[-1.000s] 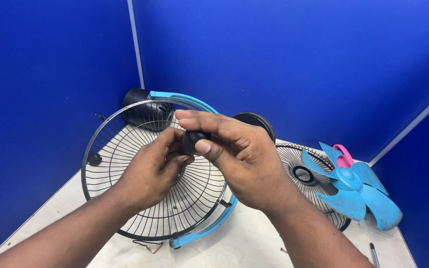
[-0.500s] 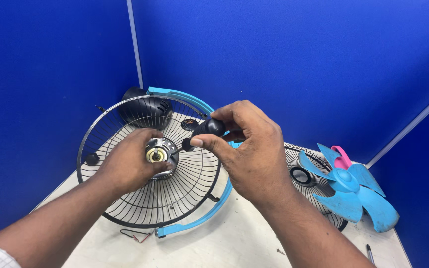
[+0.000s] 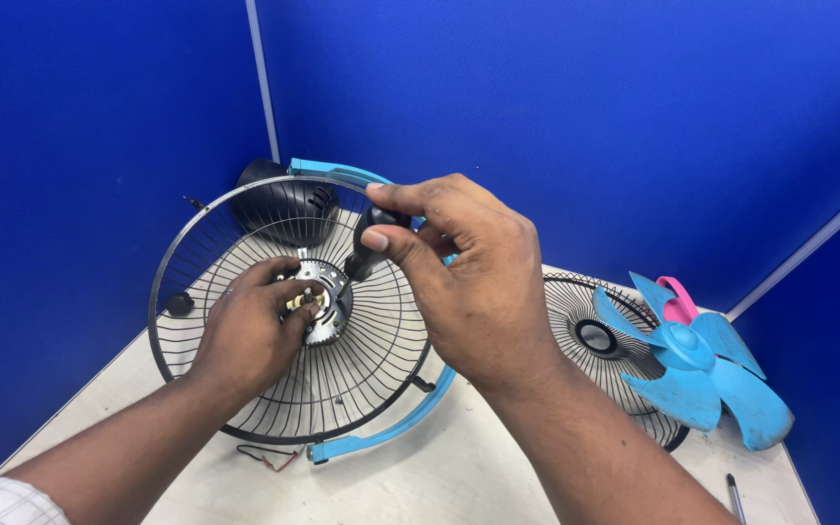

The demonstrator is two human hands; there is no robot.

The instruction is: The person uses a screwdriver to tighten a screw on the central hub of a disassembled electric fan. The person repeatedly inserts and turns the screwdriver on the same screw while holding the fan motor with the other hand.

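My left hand (image 3: 250, 326), low and left of centre, has dropped from the screwdriver tip to the metal hub (image 3: 321, 299); its fingers now pinch the shaft end there. My right hand (image 3: 469, 277), at centre, stays closed around the black screwdriver (image 3: 367, 248), now angled down with its tip at the hub. Both hands were bunched together a second ago. The wire guard (image 3: 289, 311) has tilted more upright on the tabletop (image 3: 459, 467). Far right lies the blue blade (image 3: 697, 369).
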